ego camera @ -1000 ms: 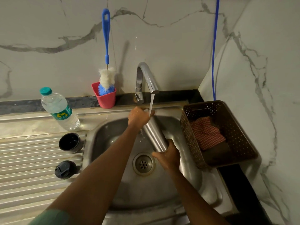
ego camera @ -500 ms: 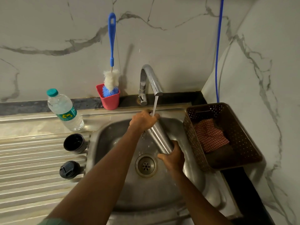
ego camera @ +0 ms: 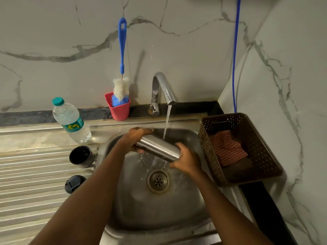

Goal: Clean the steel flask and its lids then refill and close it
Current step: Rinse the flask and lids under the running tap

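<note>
A person holds one steel flask (ego camera: 157, 147) almost level over the sink (ego camera: 141, 213), under the single running tap (ego camera: 162, 87). Water strikes the flask's upper side and sprays down toward the drain (ego camera: 158, 181). The left hand (ego camera: 134, 140) wraps the flask's far-left end, fingers curled over it. The right hand (ego camera: 187, 161) clasps the near-right end, fingers closed round the base of the barrel. Which end is the mouth cannot be told.

The flask is rigid, polished and wet, so it is likely slippery. It will not crush, though a drop into the basin could dent it. A full wrap at both ends, as here, looks the safest hold.

Two black lids wait on the ribbed drainboard (ego camera: 26, 174) at left, an open cup lid (ego camera: 80, 156) and nearer, a stopper (ego camera: 74, 183). Along the far ledge stand one water bottle (ego camera: 70, 121) and one red cup (ego camera: 119, 109) holding one brush (ego camera: 122, 50). At right is one basket (ego camera: 265, 165) with one checked cloth (ego camera: 226, 149).
</note>
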